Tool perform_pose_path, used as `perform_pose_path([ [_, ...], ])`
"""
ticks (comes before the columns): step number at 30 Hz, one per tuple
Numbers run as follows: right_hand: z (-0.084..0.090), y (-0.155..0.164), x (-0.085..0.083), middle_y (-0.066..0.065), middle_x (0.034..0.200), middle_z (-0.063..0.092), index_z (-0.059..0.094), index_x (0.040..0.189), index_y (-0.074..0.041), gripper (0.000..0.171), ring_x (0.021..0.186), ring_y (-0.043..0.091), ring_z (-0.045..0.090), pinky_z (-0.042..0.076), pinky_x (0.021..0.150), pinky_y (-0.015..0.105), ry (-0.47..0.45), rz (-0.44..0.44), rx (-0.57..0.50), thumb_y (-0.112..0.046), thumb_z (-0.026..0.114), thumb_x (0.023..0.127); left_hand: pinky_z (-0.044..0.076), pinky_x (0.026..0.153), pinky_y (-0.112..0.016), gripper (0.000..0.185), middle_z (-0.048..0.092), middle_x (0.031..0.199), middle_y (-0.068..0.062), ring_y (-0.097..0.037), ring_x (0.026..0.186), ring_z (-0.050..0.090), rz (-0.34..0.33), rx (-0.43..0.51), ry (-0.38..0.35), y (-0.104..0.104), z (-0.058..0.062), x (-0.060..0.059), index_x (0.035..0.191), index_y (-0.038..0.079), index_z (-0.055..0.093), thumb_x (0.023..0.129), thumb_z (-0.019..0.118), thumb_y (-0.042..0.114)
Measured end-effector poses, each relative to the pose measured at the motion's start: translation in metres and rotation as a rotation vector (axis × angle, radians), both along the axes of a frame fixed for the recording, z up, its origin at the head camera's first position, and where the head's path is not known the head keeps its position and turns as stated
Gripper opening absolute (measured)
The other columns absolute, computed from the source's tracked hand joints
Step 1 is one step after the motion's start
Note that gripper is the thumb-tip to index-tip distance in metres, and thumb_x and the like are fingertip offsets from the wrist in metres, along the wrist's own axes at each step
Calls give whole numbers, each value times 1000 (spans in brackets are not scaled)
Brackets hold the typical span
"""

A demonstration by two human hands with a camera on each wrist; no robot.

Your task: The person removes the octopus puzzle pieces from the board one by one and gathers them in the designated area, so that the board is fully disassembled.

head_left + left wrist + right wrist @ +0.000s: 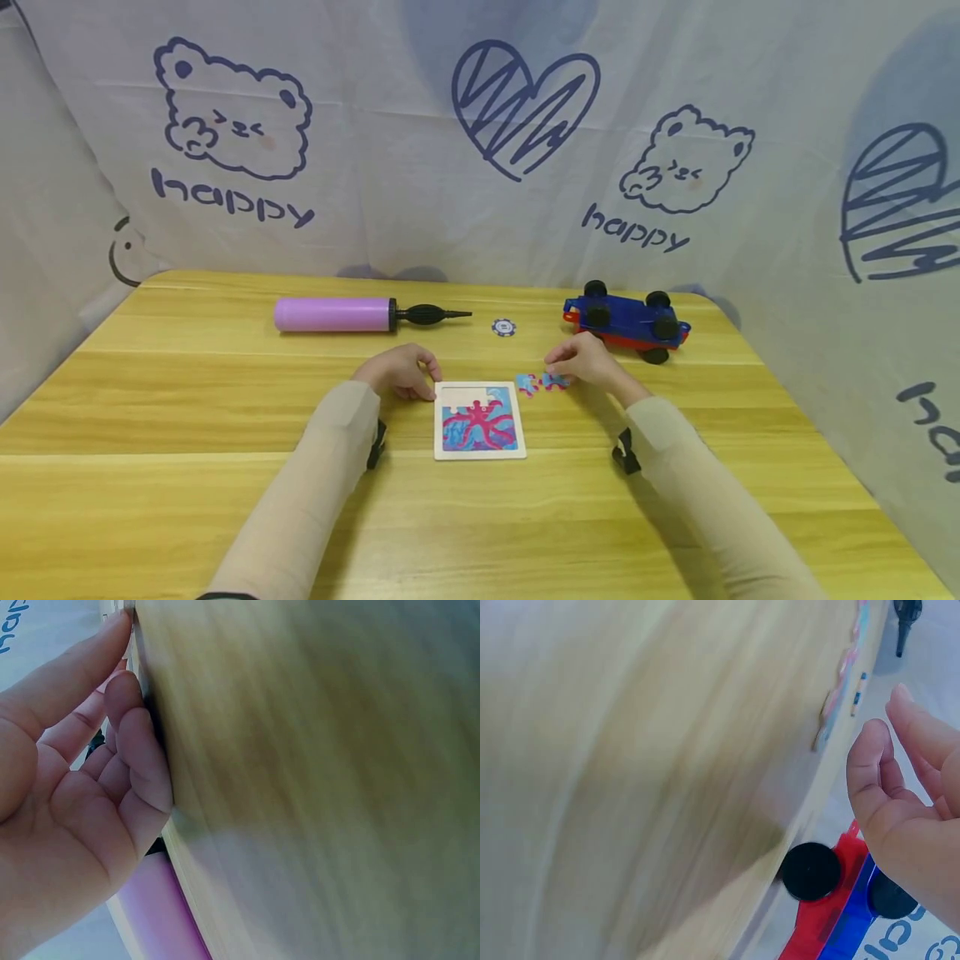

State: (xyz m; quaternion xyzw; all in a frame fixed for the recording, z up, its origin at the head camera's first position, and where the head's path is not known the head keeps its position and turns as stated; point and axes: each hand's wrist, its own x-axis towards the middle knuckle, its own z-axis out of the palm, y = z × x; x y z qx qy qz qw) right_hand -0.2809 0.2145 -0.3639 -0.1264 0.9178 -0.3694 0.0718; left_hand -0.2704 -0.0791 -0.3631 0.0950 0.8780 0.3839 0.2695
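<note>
Table [150, 500] fills the lower frame, yellow wood, with a printed cloth [450, 167] behind it. Pump [333, 315], lilac with a black nozzle, lies upper left of centre; an upside-down toy car [626, 321] sits upper right, wheels up. Puzzle board [480, 421] is dead centre, mostly filled with a pink octopus, top strip bare. Left hand [397, 371] rests by the board's top left corner, fingers loosely bent, holding nothing. Right hand [585, 360] hovers just right of two loose pieces [542, 382] lying beside the board's top right corner, fingers relaxed, nothing pinched. Small blue chip [504, 327] sits between pump and car.
</note>
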Motion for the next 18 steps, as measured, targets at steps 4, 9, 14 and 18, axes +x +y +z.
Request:
perform_pose_path([
  [4,2,-7,2,7,73,64,66,85,6,12,57,12,52,45,55,28,24,49,-40,-3,68,77,42,54,-22,18,48,69,-4,-12,58,46,-1,-10,3,-1,0,0,90,3,58,76,69,2],
  [9,3,-17,5,9,77,65,66,89,8,15,63,14,57,49,60,29,-14,64,-85,-3,68,78,42,53,-22,18,48,67,-4,-12,57,46,-3,-6,6,-1,1,1,91,3,58,76,69,2],
  [14,1,-27,7,11,77,65,65,92,9,18,61,14,58,49,58,29,-58,76,-109,-2,67,78,41,53,-22,18,47,67,-4,-12,57,45,0,-3,1,0,1,1,91,3,58,76,69,2],
  [18,-2,-34,8,10,74,65,67,89,5,17,56,13,55,45,51,25,-90,95,-134,-5,70,76,41,53,-22,18,48,68,-4,-12,57,45,2,-1,-6,0,2,1,91,3,57,76,68,2],
])
